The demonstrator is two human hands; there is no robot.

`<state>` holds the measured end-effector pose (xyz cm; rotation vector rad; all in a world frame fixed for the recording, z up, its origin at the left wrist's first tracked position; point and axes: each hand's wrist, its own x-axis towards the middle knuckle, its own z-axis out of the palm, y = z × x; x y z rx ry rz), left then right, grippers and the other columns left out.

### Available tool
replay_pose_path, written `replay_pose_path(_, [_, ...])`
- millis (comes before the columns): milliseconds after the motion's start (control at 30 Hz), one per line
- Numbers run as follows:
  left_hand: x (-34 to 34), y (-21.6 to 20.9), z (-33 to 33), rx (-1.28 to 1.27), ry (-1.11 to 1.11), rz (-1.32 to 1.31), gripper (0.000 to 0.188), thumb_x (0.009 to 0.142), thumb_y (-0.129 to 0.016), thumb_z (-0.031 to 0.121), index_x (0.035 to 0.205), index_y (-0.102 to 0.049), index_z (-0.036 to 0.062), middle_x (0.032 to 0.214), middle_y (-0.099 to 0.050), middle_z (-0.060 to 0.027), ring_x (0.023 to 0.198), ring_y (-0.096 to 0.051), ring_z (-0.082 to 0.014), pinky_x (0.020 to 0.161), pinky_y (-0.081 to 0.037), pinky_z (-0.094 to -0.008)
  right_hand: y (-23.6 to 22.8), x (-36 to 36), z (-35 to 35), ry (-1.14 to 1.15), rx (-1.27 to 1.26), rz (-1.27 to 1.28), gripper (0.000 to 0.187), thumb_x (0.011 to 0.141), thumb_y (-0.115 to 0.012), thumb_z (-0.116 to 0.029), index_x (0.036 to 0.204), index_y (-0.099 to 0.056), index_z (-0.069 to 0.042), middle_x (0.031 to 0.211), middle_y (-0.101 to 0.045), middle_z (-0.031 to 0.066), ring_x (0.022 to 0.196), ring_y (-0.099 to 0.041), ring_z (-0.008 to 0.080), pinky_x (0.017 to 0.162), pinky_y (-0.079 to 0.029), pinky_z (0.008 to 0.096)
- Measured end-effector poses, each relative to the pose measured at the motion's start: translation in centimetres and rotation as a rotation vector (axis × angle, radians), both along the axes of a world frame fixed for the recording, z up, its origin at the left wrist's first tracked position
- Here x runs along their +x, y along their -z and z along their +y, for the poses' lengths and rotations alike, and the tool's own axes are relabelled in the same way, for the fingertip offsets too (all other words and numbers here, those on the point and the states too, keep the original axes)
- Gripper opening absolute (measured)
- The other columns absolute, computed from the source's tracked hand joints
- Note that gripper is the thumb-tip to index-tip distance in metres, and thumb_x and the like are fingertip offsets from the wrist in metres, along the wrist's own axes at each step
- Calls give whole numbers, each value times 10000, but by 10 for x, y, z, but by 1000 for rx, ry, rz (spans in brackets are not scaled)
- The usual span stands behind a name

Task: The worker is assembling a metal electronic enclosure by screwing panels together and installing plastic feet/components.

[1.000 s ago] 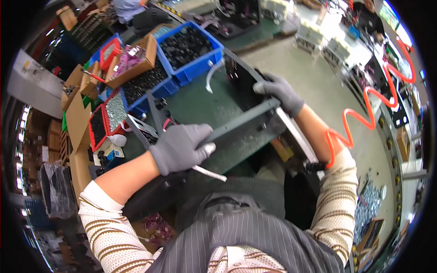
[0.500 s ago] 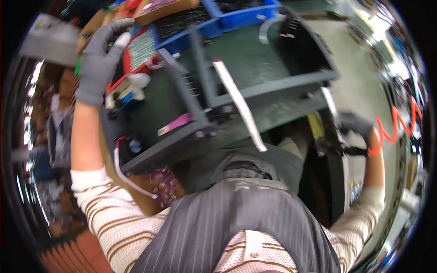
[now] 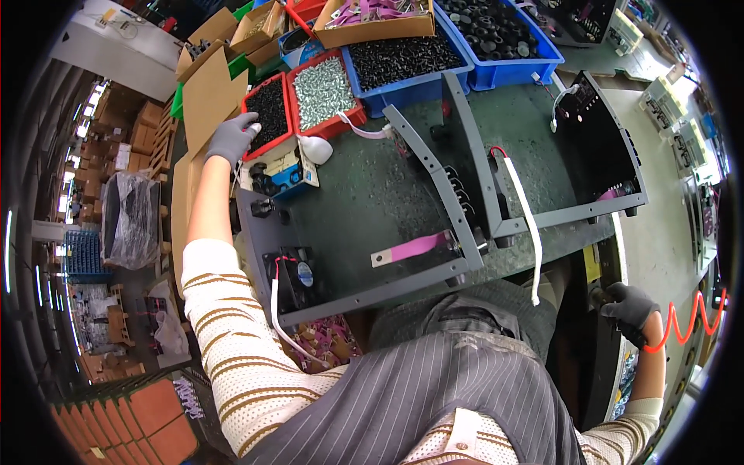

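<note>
"What's the surface like?"

"A green tabletop point(image 3: 372, 205), marked with small specks. Bins line its far side: two red ones at the left, two blue ones further right point(image 3: 515, 75). Beyond the right edge is a pale floor point(image 3: 663, 256); at the far left, well apart, stands a plastic-wrapped bundle point(image 3: 130, 225)."

"And the hands?"

"The gloved left hand point(image 3: 231, 139) is at the left rim of the nearer-left red bin point(image 3: 271, 146), which holds small black pieces point(image 3: 266, 110). Its fingers bend toward the thumb; I can't tell whether they pinch anything. The right hand point(image 3: 629, 308) is off the table's near right corner, fingers curled, beside an orange coiled hose point(image 3: 682, 332). Whether it grips something, I can't tell."

"Where are the edges tight?"

"At the near side. The left grey frame point(image 3: 438, 170) has its near bar along the table edge, and the right grey frame point(image 3: 570, 218) has a dark panel by the right edge. A white strip point(image 3: 524, 213) hangs over the near bar."

"Room to move?"

"Bare green shows inside both frames, and between the left frame and the bins."
</note>
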<state>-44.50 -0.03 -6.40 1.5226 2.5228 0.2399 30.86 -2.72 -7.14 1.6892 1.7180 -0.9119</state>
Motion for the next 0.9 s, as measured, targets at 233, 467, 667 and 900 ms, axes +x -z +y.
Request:
replay_pose_path(233, [-8,31,37,-173,74,-81,568,851,-586,428,1297,-425,114,1270,-467,-273,1190,-462,-405,1016,-374,-422,9,16,-12,430,-179,226,489,765,-654,-233,1183,-539,-5,863,-610,58,693,-570,140,614,-476,274])
replay_pose_path(467, [-7,41,19,8,40,-11,310,829,-526,161,1099,-549,12,980,-634,-195,898,-625,-299,791,-499,-370,16,16,-19,559,-295,356,475,761,-662,-176,1176,-518,7,857,-597,57,660,-560,135,549,-461,264])
replay_pose_path(667, [-25,35,29,379,-525,-1290,250,872,-439,79,1066,-593,39,808,-592,-54,546,-528,-96,458,-488,-218,8,7,-23,725,-375,550,463,788,-605,-130,1227,-494,-36,987,-596,76,752,-597,169,678,-531,320])
replay_pose_path(900, [-32,41,41,473,-493,-1494,244,927,-449,99,1121,-570,16,843,-606,-69,603,-555,-83,485,-502,-167,31,33,-11,854,-576,603,314,750,-617,-133,1047,-587,-34,772,-612,50,672,-597,161,646,-521,296])
